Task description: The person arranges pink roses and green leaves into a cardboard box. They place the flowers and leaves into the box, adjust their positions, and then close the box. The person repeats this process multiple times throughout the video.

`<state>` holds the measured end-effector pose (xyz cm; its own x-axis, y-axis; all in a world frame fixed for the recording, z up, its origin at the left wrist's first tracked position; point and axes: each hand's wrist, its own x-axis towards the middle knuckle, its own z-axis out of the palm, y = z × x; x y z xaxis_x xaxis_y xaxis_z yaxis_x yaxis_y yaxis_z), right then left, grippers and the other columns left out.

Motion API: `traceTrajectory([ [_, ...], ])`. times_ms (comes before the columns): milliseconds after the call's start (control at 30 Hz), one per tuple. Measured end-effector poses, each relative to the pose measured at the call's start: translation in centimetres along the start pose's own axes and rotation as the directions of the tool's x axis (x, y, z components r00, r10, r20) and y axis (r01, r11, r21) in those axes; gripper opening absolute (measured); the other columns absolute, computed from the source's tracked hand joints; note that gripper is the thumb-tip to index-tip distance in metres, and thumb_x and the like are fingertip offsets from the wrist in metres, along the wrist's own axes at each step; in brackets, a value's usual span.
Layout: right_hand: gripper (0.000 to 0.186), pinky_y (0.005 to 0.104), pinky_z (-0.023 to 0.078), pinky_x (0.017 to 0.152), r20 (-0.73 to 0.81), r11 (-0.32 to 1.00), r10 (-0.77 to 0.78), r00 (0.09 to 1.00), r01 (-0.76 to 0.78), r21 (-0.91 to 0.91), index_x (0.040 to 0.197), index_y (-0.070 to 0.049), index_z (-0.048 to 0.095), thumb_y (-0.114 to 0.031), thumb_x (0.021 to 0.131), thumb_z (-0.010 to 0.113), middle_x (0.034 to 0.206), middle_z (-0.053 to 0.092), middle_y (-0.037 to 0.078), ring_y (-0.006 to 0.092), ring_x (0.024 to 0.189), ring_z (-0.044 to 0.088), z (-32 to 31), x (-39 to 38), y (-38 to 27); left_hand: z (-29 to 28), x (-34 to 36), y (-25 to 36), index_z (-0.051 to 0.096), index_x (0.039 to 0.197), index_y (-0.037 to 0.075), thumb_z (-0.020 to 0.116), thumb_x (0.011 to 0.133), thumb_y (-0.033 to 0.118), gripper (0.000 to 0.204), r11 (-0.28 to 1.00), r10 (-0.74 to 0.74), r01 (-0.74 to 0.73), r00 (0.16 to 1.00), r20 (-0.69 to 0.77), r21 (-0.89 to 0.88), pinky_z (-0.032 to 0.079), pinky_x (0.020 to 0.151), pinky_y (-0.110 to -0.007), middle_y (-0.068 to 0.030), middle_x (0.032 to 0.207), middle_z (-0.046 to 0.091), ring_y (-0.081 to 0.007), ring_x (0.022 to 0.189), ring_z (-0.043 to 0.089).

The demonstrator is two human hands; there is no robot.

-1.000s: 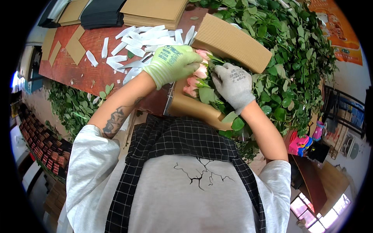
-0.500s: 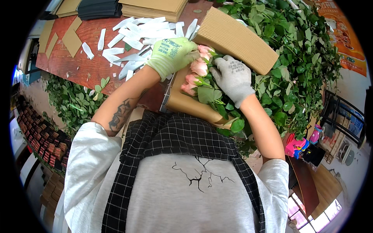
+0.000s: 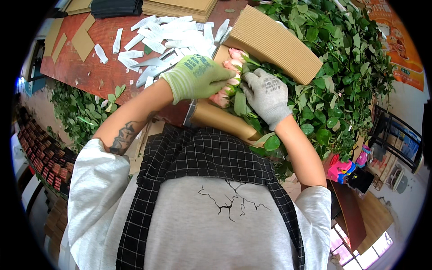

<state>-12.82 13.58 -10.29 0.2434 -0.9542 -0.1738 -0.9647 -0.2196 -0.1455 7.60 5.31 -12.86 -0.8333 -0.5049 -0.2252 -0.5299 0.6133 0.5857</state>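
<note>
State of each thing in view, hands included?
Pink roses: lying in a row, partly covered
Left hand: gloved, fingers against roses, grip unclear
Right hand: gloved, fingers bent, grip unclear
Corrugated cardboard: not closed over roses
White mesh sleeves: loose, mostly heaped
Scissors: lying, blades apart
Black sheets: stacked
Leafy stems: heaped

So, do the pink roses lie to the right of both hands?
No, the roses lie between the left hand and the right hand.

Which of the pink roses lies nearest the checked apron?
The lowest rose, just below the fingers of the left hand in the picture; the other roses lie farther up, toward the ribbed cardboard.
</note>
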Motion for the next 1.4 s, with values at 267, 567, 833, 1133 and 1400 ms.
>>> traceTrajectory([
  [267, 0.018, 0.0416, 0.053, 0.070, 0.182, 0.998, 0.044, 0.982, -0.049, 0.026, 0.097, -0.012, 0.062, -0.028, 0.089, 0.058, 0.090, 0.063, 0.010, 0.0287, 0.082, 0.066, -1.3, -1.2, -2.2, -0.4, 1.0, -1.2, 0.070, 0.116, 0.018, 0.062, 0.090, 0.034, 0.031, 0.996, 0.066, -0.072, 0.993, -0.098, -0.056, 0.051, 0.068, -0.038, -0.0140, 0.079, 0.067, -0.0292, 0.072, 0.066],
  [567, 0.022, 0.0422, 0.052, 0.068, 0.103, 0.999, -0.051, 0.993, 0.051, 0.003, 0.086, -0.012, 0.065, -0.033, 0.089, 0.058, 0.087, 0.064, 0.009, 0.0287, 0.083, 0.066, -0.8, -1.6, -2.1, -1.2, 0.2, 1.8, 0.055, 0.076, 0.015, 0.057, 0.088, 0.034, 0.023, 0.958, 0.218, -0.215, 0.976, 0.002, 0.191, 0.050, 0.063, -0.043, -0.0057, 0.075, 0.063, -0.0286, 0.072, 0.065],
  [833, 0.023, 0.0468, 0.052, 0.071, 0.366, 0.974, -0.192, 0.911, 0.132, 0.183, 0.084, -0.008, 0.067, -0.029, 0.087, 0.057, 0.083, 0.068, 0.014, 0.0332, 0.080, 0.066, -0.5, -0.6, -1.4, -0.3, 2.0, -0.2, 0.062, 0.076, 0.019, 0.061, 0.082, 0.028, 0.010, 0.940, 0.299, -0.308, 0.951, 0.079, 0.147, 0.050, 0.063, -0.039, 0.0002, 0.078, 0.062, -0.0235, 0.072, 0.065],
  [1133, 0.016, 0.0445, 0.053, 0.070, 0.369, 0.968, -0.248, 0.896, 0.239, 0.071, 0.085, -0.009, 0.067, -0.022, 0.083, 0.058, 0.084, 0.069, 0.015, 0.0304, 0.081, 0.069, 0.2, -0.1, -0.9, -0.4, 1.9, -0.2, 0.061, 0.076, 0.020, 0.059, 0.083, 0.026, 0.010, 0.947, 0.298, -0.303, 0.953, 0.055, 0.107, 0.049, 0.062, -0.038, -0.0008, 0.074, 0.059, -0.0234, 0.069, 0.064],
  [1400, 0.015, 0.0445, 0.053, 0.070, 0.318, 0.960, -0.281, 0.906, 0.265, 0.093, 0.089, -0.010, 0.065, -0.022, 0.086, 0.057, 0.086, 0.068, 0.013, 0.0311, 0.081, 0.068, -0.7, -0.6, -1.3, -5.0, -3.0, 3.0, 0.063, 0.092, 0.012, 0.056, 0.091, 0.044, 0.032, 0.971, 0.235, -0.184, 0.851, 0.469, -0.152, 0.049, 0.067, -0.041, -0.0079, 0.084, 0.065, -0.0276, 0.076, 0.065],
])
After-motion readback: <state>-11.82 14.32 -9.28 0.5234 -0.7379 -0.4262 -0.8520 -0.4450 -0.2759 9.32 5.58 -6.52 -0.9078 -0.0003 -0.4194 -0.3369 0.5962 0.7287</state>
